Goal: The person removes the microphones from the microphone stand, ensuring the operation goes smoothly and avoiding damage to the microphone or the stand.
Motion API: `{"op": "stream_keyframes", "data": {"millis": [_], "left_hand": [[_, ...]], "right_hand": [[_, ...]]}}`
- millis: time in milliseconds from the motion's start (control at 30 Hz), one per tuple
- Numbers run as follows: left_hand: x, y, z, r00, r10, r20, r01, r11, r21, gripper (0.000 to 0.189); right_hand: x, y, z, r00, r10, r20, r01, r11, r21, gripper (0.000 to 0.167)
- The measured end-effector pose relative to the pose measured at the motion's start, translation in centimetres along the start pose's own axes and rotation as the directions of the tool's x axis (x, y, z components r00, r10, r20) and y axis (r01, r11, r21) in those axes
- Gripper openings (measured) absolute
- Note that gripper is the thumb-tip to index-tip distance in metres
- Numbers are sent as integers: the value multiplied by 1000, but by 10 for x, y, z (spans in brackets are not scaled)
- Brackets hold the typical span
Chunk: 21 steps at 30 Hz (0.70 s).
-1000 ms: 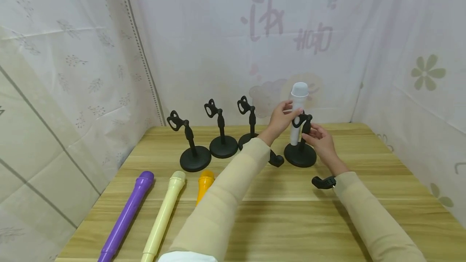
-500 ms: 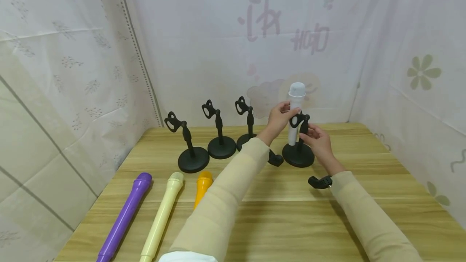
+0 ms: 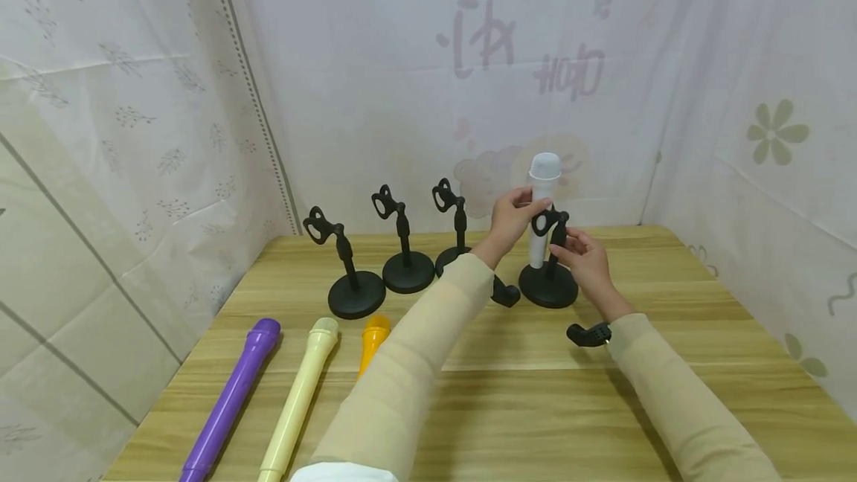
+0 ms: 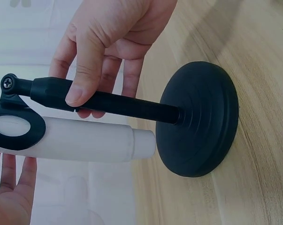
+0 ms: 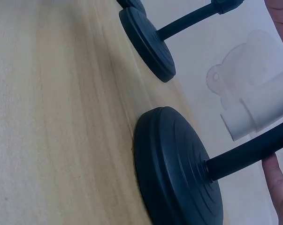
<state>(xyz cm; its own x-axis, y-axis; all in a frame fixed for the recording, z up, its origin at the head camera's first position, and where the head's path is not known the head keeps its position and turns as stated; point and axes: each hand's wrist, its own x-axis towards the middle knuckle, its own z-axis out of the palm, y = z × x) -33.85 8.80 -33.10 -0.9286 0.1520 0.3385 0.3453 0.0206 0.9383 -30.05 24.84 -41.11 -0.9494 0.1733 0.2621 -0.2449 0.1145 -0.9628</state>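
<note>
A white microphone point(image 3: 544, 184) stands nearly upright at the rightmost black microphone stand point(image 3: 550, 288). My left hand point(image 3: 514, 220) holds its upper body between thumb and fingers. In the left wrist view the stand's oval clip point(image 4: 31, 129) lies along the microphone's side, and white shows through its opening. The microphone's narrow lower end point(image 5: 237, 124) hangs just over the round base, beside the pole. My right hand point(image 3: 588, 265) grips the pole, thumb in front and fingers behind, as the left wrist view shows.
Three more black stands point(image 3: 357, 294) line the back left of the wooden table point(image 3: 522, 407). In front lie purple point(image 3: 230, 400), pale yellow point(image 3: 299, 400) and orange point(image 3: 373, 341) microphones; my left sleeve partly covers the orange one. A patterned curtain point(image 3: 375, 95) hangs behind.
</note>
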Motion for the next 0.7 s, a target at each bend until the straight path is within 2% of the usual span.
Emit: {"op": "stream_keyframes", "data": {"millis": [433, 700], "left_hand": [[-7, 15, -10, 1000, -9, -12, 8, 995, -98, 35], [-17, 21, -18, 999, -19, -29, 17, 998, -66, 37]], "right_hand": [[-6, -22, 1, 998, 25, 58, -22, 999, -38, 61], [-13, -23, 3, 995, 5, 103, -4, 1000, -14, 58]]}}
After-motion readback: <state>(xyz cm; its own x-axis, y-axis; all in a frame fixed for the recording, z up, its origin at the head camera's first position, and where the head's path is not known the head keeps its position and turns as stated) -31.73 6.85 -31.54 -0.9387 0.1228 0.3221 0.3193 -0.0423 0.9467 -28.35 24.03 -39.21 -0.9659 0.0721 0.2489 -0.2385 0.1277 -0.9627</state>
